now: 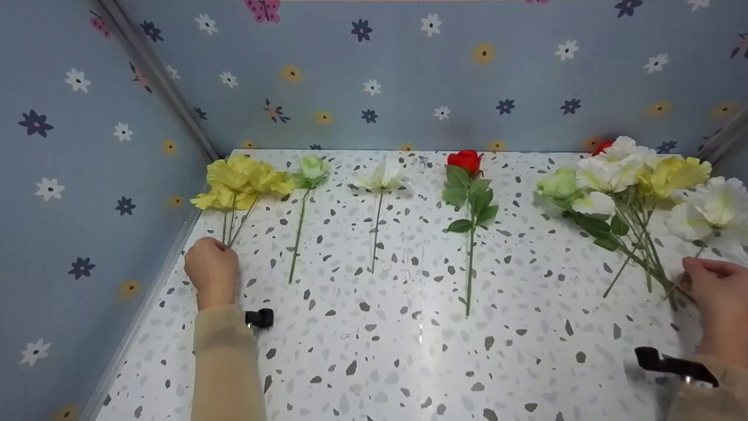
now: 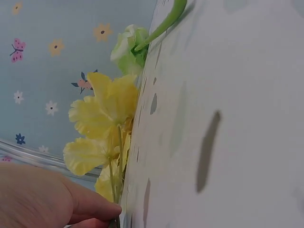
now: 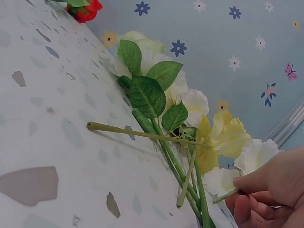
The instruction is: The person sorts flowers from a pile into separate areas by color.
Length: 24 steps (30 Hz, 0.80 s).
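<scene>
My left hand (image 1: 211,268) pinches the thin stems of a bunch of yellow flowers (image 1: 241,182) at the table's left side. In the left wrist view, thumb and finger meet on the stems below the yellow petals (image 2: 107,107). At the far right, my right hand (image 1: 719,295) pinches the stem of a white flower (image 1: 716,210); the right wrist view shows the stem's cut end (image 3: 225,196) poking out from the fingertips. Beside that hand lies a mixed pile with a yellow flower (image 1: 675,175), white flowers (image 1: 613,165) and a pale green rose (image 1: 559,184), stems crossing.
Between the hands, a pale green rose (image 1: 312,169), a white flower (image 1: 383,178) and a red rose (image 1: 466,162) lie apart in a row on the speckled table (image 1: 397,351). Another red bloom (image 1: 603,147) shows behind the pile. Flower-patterned walls (image 1: 397,70) border the back and left.
</scene>
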Each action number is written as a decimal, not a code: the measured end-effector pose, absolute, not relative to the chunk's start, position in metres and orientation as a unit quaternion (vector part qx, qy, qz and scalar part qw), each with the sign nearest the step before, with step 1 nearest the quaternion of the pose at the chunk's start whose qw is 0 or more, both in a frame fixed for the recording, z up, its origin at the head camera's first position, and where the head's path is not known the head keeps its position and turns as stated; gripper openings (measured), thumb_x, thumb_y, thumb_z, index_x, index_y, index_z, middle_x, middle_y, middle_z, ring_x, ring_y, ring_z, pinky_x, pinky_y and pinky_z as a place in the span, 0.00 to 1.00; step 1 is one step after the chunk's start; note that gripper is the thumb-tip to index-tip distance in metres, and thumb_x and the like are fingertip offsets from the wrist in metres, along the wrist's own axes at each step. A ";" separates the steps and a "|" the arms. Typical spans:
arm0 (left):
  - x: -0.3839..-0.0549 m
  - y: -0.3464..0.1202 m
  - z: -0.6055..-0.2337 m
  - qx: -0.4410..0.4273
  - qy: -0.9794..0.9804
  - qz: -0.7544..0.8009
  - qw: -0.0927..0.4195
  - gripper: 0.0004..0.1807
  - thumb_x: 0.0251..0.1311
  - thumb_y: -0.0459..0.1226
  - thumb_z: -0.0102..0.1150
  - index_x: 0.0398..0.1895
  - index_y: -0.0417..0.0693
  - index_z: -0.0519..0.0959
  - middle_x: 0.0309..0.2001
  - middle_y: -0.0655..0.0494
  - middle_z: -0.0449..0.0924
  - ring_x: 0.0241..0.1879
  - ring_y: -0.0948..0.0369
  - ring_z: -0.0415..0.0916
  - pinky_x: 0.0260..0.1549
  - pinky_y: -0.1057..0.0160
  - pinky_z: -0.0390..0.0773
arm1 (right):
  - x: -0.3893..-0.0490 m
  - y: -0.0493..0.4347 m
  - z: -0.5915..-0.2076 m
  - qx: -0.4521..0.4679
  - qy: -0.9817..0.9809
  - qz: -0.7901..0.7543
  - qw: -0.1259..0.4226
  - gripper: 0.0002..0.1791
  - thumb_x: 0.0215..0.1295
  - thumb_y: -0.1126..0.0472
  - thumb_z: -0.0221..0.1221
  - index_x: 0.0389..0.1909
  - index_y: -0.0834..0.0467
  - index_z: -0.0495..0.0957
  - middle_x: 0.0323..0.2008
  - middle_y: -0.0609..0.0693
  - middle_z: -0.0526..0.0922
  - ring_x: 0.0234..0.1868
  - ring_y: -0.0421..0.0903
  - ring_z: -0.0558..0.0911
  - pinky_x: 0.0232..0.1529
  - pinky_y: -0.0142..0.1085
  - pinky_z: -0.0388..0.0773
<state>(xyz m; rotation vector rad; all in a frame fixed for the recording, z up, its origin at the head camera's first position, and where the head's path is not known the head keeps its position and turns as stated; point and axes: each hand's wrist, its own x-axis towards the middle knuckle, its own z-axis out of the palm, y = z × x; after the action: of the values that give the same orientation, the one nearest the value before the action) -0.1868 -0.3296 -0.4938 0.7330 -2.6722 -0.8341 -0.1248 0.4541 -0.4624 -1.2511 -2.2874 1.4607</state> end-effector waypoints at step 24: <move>-0.167 -0.118 -0.429 -0.055 -0.846 -0.528 0.039 0.07 0.75 0.36 0.66 0.46 0.42 0.89 0.38 0.53 0.88 0.39 0.56 0.83 0.44 0.58 0.86 | -0.140 0.241 -0.427 -0.005 -0.624 0.775 0.098 0.14 0.75 0.70 0.67 0.55 0.75 0.82 0.43 0.59 0.89 0.41 0.47 0.89 0.49 0.37 0.89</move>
<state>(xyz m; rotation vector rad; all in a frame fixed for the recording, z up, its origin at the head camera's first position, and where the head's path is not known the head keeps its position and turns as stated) -0.1671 -0.1179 -0.4291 -0.1685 -2.5948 -1.6201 -0.1404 0.2406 -0.4271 -0.0142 -1.8467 2.2939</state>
